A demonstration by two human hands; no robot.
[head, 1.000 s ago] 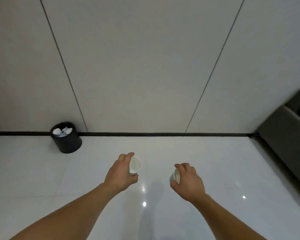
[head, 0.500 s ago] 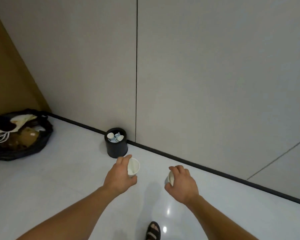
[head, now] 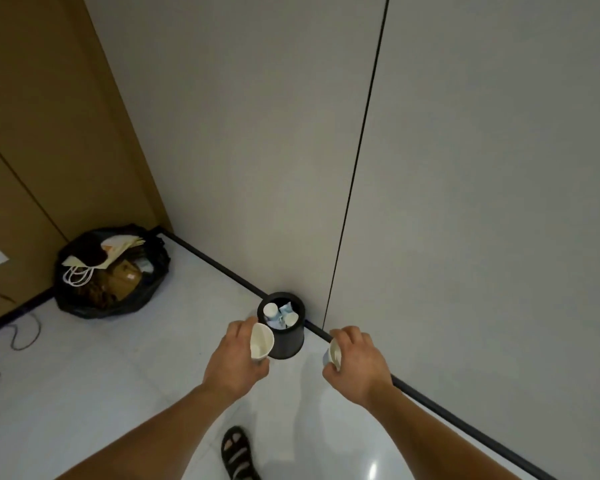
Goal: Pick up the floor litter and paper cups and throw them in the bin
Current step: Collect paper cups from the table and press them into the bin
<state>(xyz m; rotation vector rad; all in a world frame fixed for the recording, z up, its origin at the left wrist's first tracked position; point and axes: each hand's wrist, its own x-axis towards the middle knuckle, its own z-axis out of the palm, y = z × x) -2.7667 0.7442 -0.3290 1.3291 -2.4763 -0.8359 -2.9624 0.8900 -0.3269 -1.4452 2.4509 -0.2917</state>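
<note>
Four paper cups (head: pixel 261 342) (head: pixel 335 353) (head: pixel 270 310) (head: pixel 291 319): two held, two inside the one bin (head: pixel 288 346). Two hands (head: pixel 234 362) (head: pixel 355 363), one black bag (head: pixel 84 303) at left, one sandal (head: pixel 238 455).

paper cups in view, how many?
4: left-hand cup, right-hand cup, two cups inside the black bin; more may be buried there.

A single camera rides on my head, facing forward and steeply down along my forearms. My left hand (head: pixel 232 362) and right hand (head: pixel 359 365) sit close, low in the middle; the bin (head: pixel 288 344) stands just past them by the wall (head: pixel 465 202). The wide lens also takes in the floor (head: pixel 101 375) out to the left corner.
</note>
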